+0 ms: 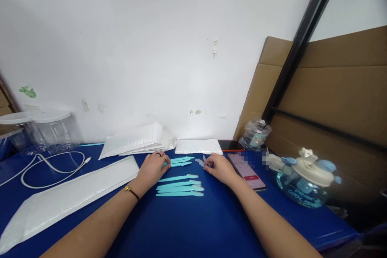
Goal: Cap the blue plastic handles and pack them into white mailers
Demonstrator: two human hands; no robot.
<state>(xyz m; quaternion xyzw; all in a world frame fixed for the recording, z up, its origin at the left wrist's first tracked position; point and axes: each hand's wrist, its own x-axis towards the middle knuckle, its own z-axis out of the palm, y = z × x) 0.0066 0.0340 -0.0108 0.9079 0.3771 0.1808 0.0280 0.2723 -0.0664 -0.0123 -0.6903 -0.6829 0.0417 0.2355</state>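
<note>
Several turquoise eyebrow razors (180, 189) lie in a loose row on the blue table, their pale ends to the right. Behind them, my left hand (155, 167) has its fingers closed over the handle ends of a second group of eyebrow razors (182, 161). To the right, my right hand (221, 168) pinches at small translucent pieces, which look like blade covers (199, 162), at table height. My fingers partly hide those pieces, so their number cannot be made out. A gap separates the two hands.
White padded mailers (133, 141) are stacked by the wall, with a long one (72, 189) at left near a white cable (54, 171). Right of my hand lie a phone (249, 177) and a water jug (305, 181). Clear plastic jars (54, 133) stand far left.
</note>
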